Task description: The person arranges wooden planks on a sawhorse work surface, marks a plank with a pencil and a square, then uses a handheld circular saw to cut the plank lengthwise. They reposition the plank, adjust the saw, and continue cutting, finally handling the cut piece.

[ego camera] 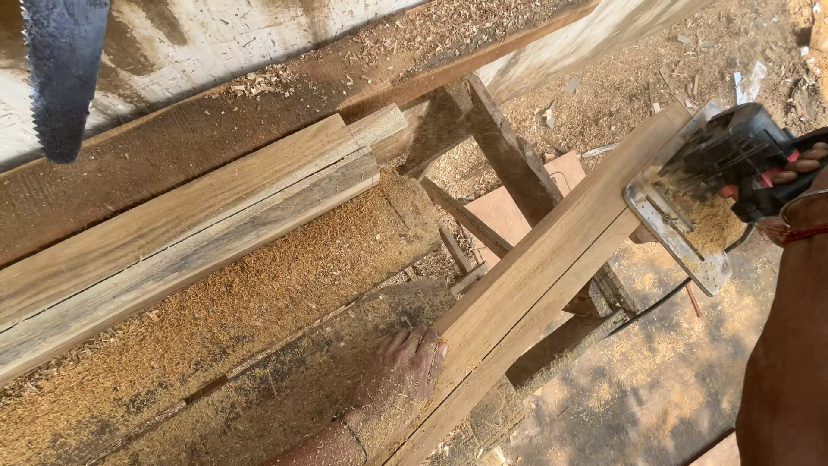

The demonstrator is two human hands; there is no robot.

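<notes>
Plank [552, 250]: lies slanted over the sawdust-covered tabletop [216, 345]. Our left hand [412, 358], fingers together, presses its edge. Our right hand [798, 177], fingers clamped on the saw [703, 190], works its far end; we judge the cut nearly finished.

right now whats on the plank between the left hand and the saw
In the head view, only bare plank runs from the left hand up to the circular saw held by the right hand.

No packages, labels, signs or screens visible.
</notes>
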